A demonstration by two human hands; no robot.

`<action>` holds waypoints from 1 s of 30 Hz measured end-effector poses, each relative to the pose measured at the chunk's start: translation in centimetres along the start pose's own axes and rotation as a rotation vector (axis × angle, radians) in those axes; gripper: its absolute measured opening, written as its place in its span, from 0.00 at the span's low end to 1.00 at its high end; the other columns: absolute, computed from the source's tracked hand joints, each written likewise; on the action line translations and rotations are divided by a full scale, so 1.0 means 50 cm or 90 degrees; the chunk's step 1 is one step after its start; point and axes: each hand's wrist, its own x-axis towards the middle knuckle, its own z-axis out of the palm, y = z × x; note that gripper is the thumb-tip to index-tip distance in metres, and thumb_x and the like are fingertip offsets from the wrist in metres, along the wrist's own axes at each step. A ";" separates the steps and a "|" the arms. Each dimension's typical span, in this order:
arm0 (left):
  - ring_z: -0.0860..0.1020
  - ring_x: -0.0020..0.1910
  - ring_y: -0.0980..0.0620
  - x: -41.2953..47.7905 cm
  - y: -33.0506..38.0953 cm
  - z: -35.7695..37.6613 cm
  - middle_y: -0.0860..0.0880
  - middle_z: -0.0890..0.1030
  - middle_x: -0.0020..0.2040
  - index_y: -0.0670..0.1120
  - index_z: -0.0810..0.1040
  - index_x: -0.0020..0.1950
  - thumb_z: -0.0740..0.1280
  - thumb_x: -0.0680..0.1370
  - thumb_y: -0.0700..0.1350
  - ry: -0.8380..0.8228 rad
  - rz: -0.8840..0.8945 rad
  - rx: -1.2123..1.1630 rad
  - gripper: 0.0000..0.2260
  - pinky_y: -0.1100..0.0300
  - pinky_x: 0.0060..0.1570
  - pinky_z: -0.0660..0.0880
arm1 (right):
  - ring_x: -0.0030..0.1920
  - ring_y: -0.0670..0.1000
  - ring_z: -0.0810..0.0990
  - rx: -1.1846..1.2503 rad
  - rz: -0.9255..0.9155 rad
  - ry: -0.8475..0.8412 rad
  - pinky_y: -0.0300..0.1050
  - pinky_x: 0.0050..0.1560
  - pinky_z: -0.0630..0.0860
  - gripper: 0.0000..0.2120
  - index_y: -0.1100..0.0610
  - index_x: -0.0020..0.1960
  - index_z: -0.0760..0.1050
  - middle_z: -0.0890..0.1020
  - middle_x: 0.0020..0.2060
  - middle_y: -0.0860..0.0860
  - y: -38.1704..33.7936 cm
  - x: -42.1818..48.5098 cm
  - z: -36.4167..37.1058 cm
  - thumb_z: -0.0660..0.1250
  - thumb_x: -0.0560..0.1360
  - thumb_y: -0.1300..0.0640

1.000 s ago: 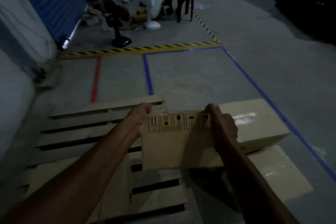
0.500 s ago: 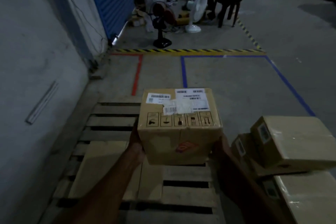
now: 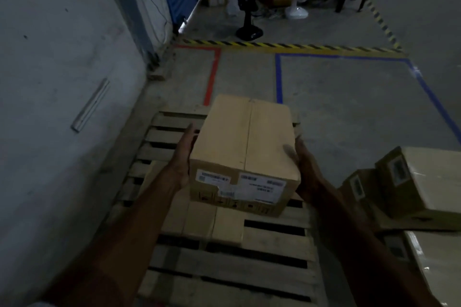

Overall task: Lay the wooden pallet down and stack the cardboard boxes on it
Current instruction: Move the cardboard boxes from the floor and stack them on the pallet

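- While the slatted wooden pallet lies flat at lower centre, stacking is in hand.
- Left hand and right hand clamp the brown cardboard box at mid-frame.
- Next, I judge, lower it level onto the slats.

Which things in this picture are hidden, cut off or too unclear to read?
Head view only:
- Labels on the held box: text blurred, unreadable.
- Right hand: fingers hidden behind the box.
- Flat cardboard on the pallet: partly covered by the box.
- Boxes at right: cut off by the frame edge.
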 end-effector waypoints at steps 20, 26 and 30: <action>0.73 0.66 0.53 0.085 -0.158 -0.610 0.49 0.73 0.73 0.48 0.67 0.79 0.65 0.83 0.51 0.192 -0.012 0.376 0.25 0.70 0.52 0.70 | 0.61 0.53 0.80 -0.230 -0.012 0.011 0.56 0.60 0.80 0.29 0.51 0.74 0.70 0.81 0.63 0.50 0.518 0.172 0.347 0.72 0.76 0.46; 0.73 0.68 0.50 0.124 -0.218 -0.728 0.51 0.76 0.67 0.46 0.68 0.78 0.68 0.82 0.51 0.201 -0.019 0.322 0.26 0.61 0.63 0.70 | 0.59 0.54 0.81 -0.261 -0.020 0.011 0.51 0.55 0.82 0.30 0.48 0.73 0.70 0.82 0.61 0.49 0.624 0.229 0.402 0.72 0.74 0.43; 0.76 0.68 0.48 0.160 -0.253 -0.783 0.48 0.76 0.71 0.50 0.69 0.77 0.69 0.80 0.55 0.187 -0.052 0.289 0.27 0.50 0.70 0.72 | 0.59 0.58 0.82 -0.263 -0.004 0.033 0.59 0.57 0.81 0.32 0.47 0.73 0.70 0.82 0.61 0.52 0.667 0.257 0.413 0.73 0.72 0.41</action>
